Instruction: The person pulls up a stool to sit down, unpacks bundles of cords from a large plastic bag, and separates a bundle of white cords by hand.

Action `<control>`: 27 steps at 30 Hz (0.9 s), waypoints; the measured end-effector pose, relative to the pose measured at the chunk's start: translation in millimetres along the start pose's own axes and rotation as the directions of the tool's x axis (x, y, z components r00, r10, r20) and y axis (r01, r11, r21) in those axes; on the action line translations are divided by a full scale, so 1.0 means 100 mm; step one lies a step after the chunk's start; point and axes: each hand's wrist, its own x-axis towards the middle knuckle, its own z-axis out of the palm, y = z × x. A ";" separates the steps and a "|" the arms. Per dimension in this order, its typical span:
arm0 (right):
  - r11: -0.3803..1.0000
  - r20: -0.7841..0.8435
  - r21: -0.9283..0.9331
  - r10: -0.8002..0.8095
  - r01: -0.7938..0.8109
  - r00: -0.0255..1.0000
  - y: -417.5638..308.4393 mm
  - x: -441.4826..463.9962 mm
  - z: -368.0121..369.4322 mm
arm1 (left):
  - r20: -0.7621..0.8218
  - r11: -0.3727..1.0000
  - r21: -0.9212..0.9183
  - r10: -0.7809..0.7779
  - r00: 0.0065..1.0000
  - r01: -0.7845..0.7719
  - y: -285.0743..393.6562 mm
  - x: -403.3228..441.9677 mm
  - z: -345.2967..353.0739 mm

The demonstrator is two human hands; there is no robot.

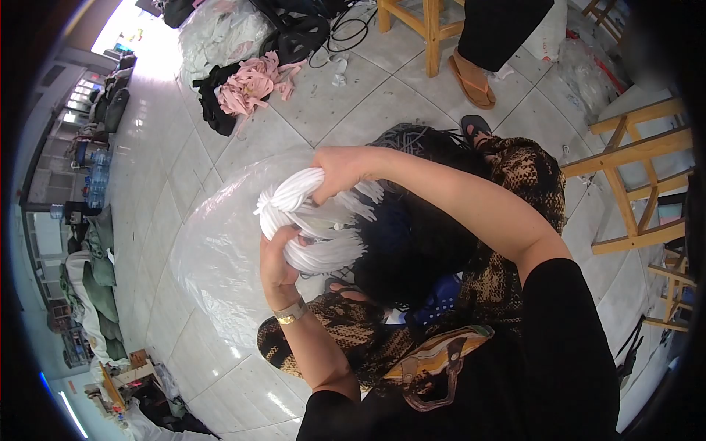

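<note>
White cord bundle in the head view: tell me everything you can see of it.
The white cord bundle is many smooth, thick, soft-looking strands, perhaps fabric or cotton. Toward the left of the picture they gather into a bunched, knot-like part; toward the right they fan out in two loose groups with separate ends. The right hand grips its upper part, the left hand its lower side. It appears above clear plastic; whether they touch is unclear.

Left grip (279, 259), right grip (340, 170), clasping white cords (328, 253)
</note>
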 end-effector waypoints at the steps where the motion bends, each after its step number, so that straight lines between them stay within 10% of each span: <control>1: 1.000 0.002 0.011 0.002 -0.002 1.000 -0.01 -0.01 -0.01 | 0.005 1.000 0.000 0.006 1.000 -0.006 0.00 0.00 0.00; 27: 0.990 -0.024 -0.056 -0.129 0.128 0.991 -0.01 -0.06 0.07 | 0.019 1.000 -0.022 0.010 1.000 -0.010 -0.01 -0.01 -0.01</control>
